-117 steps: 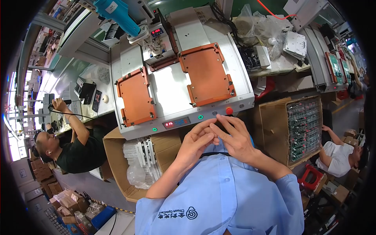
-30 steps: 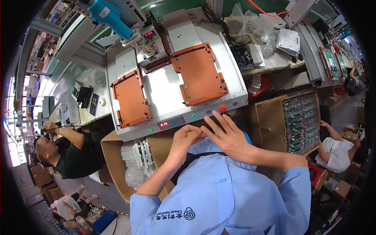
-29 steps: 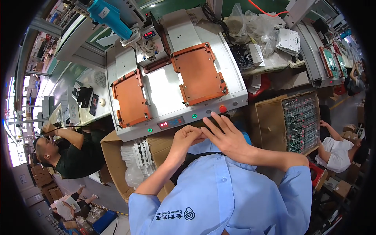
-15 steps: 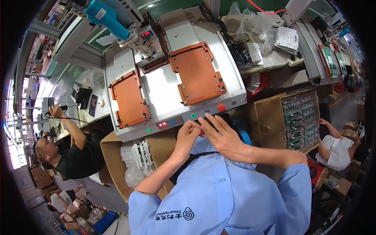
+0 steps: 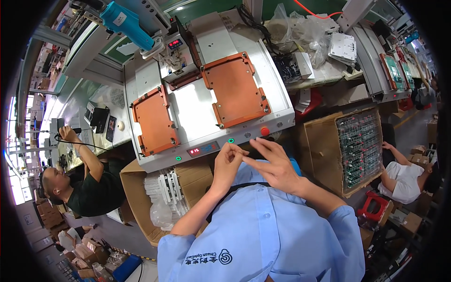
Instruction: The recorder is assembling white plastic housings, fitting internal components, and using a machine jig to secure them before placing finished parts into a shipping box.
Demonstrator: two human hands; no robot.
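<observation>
My left hand (image 5: 228,165) is raised in front of my chest, its fingers curled into a pinch; anything in it is too small or hidden to make out. Close by on the right, my right hand (image 5: 278,168) has its fingers stretched and spread. A digit of it reaches to the left fingertips, and I cannot tell whether they touch. Both hands are just in front of the grey machine (image 5: 221,149), which has a red digital display and lit green buttons. On its bed lie two orange fixture plates, a left one (image 5: 153,123) and a right one (image 5: 235,89), with nothing seated in either.
A teal screwdriver unit (image 5: 126,24) overhangs the machine's back left. A red knob (image 5: 265,131) stands on its front panel. Below left is a carton (image 5: 136,188) with white parts; at right, a carton (image 5: 324,150) of circuit boards. Co-workers sit on both sides.
My right hand has swung its fingers apart and lowered its forearm closer to my body. My left hand stays pinched, shifted slightly right. The machine and plates look the same.
</observation>
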